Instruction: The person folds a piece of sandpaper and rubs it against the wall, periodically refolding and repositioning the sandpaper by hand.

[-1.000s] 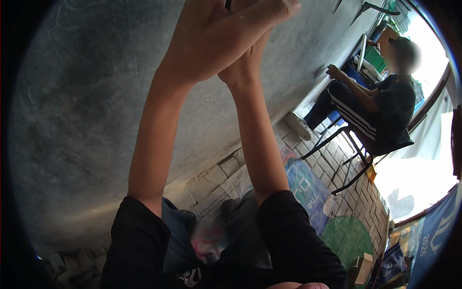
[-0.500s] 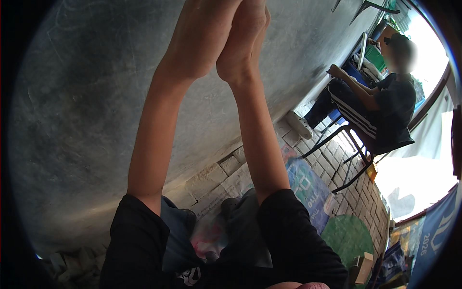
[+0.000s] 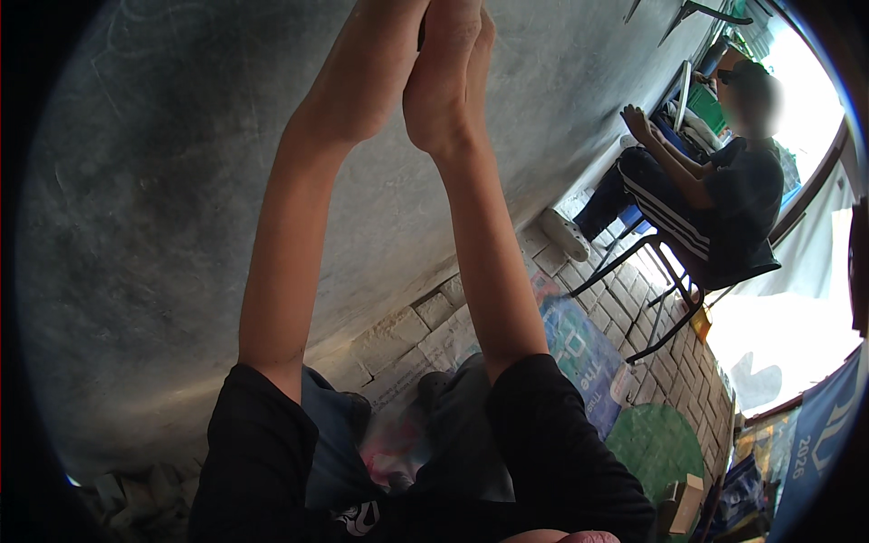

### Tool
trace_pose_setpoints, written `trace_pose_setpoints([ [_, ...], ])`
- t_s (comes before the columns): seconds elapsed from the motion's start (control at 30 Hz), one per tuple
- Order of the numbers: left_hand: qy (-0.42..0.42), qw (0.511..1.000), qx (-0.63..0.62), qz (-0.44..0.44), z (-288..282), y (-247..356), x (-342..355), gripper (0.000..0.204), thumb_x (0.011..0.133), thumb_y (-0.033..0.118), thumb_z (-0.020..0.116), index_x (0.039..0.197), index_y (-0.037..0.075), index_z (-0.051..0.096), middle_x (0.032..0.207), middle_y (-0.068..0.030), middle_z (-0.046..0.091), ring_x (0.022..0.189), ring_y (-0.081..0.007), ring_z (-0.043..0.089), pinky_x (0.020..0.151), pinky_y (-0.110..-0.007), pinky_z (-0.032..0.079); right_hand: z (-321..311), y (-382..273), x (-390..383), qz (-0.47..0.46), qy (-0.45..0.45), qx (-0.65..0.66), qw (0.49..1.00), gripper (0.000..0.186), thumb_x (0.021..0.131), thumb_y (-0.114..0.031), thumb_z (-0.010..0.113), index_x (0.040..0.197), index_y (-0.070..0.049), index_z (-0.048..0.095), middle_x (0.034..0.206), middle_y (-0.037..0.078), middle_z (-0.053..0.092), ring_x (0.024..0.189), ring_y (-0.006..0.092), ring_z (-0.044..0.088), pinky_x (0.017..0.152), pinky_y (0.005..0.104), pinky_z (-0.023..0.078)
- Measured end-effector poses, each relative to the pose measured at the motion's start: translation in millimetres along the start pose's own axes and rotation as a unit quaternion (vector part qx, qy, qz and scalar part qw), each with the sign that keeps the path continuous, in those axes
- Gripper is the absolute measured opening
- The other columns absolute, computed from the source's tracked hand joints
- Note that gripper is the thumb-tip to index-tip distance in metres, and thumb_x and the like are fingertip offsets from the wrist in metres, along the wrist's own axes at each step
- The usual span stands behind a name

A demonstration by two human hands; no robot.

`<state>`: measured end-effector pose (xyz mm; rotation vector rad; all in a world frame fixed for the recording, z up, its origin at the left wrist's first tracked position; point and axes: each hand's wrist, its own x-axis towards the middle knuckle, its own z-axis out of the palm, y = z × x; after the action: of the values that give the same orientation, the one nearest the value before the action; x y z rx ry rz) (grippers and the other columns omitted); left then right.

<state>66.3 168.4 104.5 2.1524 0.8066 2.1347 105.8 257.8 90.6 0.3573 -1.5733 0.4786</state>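
Both my arms stretch out in front of the grey wall (image 3: 154,226). My left hand (image 3: 369,72) and my right hand (image 3: 442,86) meet at the top edge of the head view, side by side and close together. A narrow gap shows between the heels of the palms, while higher up the hands seem to touch. The fingers lie mostly beyond the picture's edge, so whether they are stretched or curled is hidden. No object shows in either hand.
To the right, a person (image 3: 747,195) sits on a black chair (image 3: 656,262), hands raised in front. A printed banner (image 3: 579,357) and a green round mat (image 3: 654,448) cover part of the brick floor (image 3: 674,380). A small cardboard box (image 3: 685,502) stands at lower right.
My hands have shifted slightly left and up, and the gap between the palm heels has widened a little. The seated person's hands have risen slightly.
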Motion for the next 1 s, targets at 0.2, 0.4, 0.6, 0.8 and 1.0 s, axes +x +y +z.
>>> trace_pose_setpoints([
  [0.2,0.026,0.999,0.02,0.036,9,2,-7,0.092,0.104,0.063,0.026,0.158,-0.011,0.012,0.166,-0.0297,0.01,0.157,-0.0369,0.003,0.127,-0.046,0.007,0,1,0,0.002,-0.001,0.0,1.0,0.054,0.106,-0.022,0.049,0.15,0.006,0.034,0.143,0.023,0.048,0.132,0.0285,0.049,0.108,0.0358,0.041],
  [0.4,-0.003,0.999,0.005,0.036,3,0,1,0.089,0.106,0.059,0.024,0.156,-0.014,0.011,0.165,-0.032,0.01,0.157,-0.0379,0.004,0.127,-0.046,0.007,-3,0,0,0.004,0.0,0.0,1.0,0.053,0.106,-0.023,0.049,0.149,0.006,0.036,0.142,0.022,0.05,0.13,0.0275,0.05,0.107,0.0351,0.042],
  [0.6,0.017,0.998,0.012,0.055,9,-2,-4,0.092,0.105,0.06,0.028,0.156,-0.015,0.01,0.165,-0.0331,0.011,0.156,-0.0409,0.007,0.126,-0.048,0.01,-3,-1,1,0.007,0.0,0.001,1.0,0.053,0.106,-0.024,0.049,0.148,0.006,0.038,0.14,0.021,0.051,0.129,0.0266,0.052,0.105,0.0344,0.043],
  [0.8,0.007,0.999,0.005,0.035,10,4,-5,0.1,0.101,0.067,0.036,0.157,-0.012,0.009,0.165,-0.0336,0.012,0.156,-0.0422,0.007,0.126,-0.049,0.011,-4,1,2,0.011,0.0,0.003,1.0,0.052,0.106,-0.025,0.049,0.147,0.005,0.04,0.139,0.02,0.053,0.127,0.0256,0.053,0.104,0.0336,0.043],
  [1.0,0.008,0.999,0.004,-0.035,7,1,1,0.108,0.097,0.07,0.045,0.158,-0.012,0.009,0.163,-0.0353,0.013,0.155,-0.0429,0.007,0.125,-0.049,0.011,-8,0,2,0.015,-0.003,0.018,1.0,0.052,0.107,-0.026,0.05,0.147,0.005,0.042,0.138,0.019,0.054,0.126,0.0246,0.054,0.103,0.0329,0.044],
])
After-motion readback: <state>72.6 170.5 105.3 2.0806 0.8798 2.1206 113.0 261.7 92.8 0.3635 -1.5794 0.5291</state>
